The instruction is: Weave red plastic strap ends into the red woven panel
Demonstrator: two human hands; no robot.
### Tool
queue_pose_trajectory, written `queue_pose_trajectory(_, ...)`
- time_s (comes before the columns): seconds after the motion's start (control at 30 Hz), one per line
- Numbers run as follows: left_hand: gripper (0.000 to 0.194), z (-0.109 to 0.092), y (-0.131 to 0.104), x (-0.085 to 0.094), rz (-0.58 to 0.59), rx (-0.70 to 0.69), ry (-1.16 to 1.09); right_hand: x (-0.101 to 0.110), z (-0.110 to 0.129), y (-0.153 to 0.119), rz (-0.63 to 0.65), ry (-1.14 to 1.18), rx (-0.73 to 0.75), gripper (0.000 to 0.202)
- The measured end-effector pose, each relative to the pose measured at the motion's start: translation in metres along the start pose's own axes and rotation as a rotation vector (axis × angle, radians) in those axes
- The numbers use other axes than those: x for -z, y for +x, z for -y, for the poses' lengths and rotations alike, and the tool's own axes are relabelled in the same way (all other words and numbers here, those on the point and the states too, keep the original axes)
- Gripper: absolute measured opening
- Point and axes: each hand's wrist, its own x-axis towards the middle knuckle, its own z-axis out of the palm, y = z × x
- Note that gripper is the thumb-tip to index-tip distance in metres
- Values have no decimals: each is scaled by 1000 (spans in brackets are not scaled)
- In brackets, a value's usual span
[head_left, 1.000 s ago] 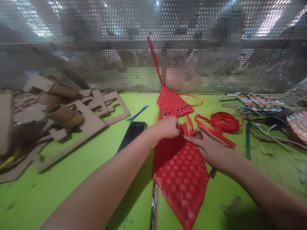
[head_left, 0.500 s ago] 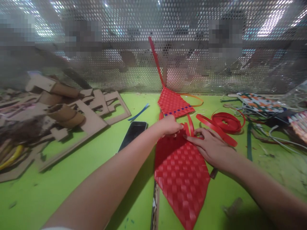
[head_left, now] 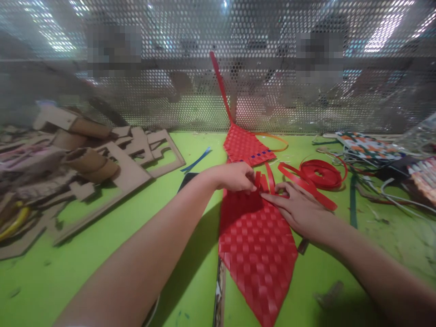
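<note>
A large red woven piece (head_left: 262, 254) lies on the green table, its pointed end toward me. Short loose red strips (head_left: 261, 181) stick up at its far edge. My left hand (head_left: 238, 177) is over the upper left of the weave, fingers pinched at a red strip. My right hand (head_left: 296, 206) rests on the right edge of the weave, fingers spread and pressing near the strips. Beyond my hands lies a smaller red woven piece (head_left: 247, 144) with a row of blue squares, and a long red strip (head_left: 220, 86) rises from its tip.
Cardboard pieces (head_left: 126, 168) cover the left side. A phone (head_left: 186, 180) is partly under my left arm, near a blue strip (head_left: 197, 160). A red strip coil (head_left: 320, 174) and an orange-white-green weave (head_left: 368, 146) sit right. A perforated metal screen (head_left: 190, 100) stands behind.
My left hand has shifted slightly, and a red strip now stands up at its fingertips. My left forearm covers more of the phone. My right hand has stayed in place.
</note>
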Motion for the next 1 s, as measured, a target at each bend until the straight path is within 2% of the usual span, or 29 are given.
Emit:
queue_pose_trajectory(0.13, 16, -4, 6, -14, -46, 22, 116, -6, -3, -1, -42, -13, 25, 49)
queue_pose_trajectory(0.3, 10, -13, 5, -25, -133, 53, 235, -7, -3, -2, -10, -6, 8, 49)
queue_pose_trajectory(0.6, 11, -14, 7, -27, -104, 89, 295, -3, 0, -1, 7, -10, -28, 48)
queue_pose_trajectory(0.7, 11, -15, 8, -28, -97, 106, 288, -3, -1, -1, 26, 3, -44, 49)
queue_pose_trajectory(0.87, 14, -16, 10, -29, -90, 141, 254, -3, 0, -2, -17, 9, 1, 49)
queue_pose_trajectory(1.0, 15, -18, 8, -26, -84, 171, 220, -2, 1, -3, 23, -4, -28, 50)
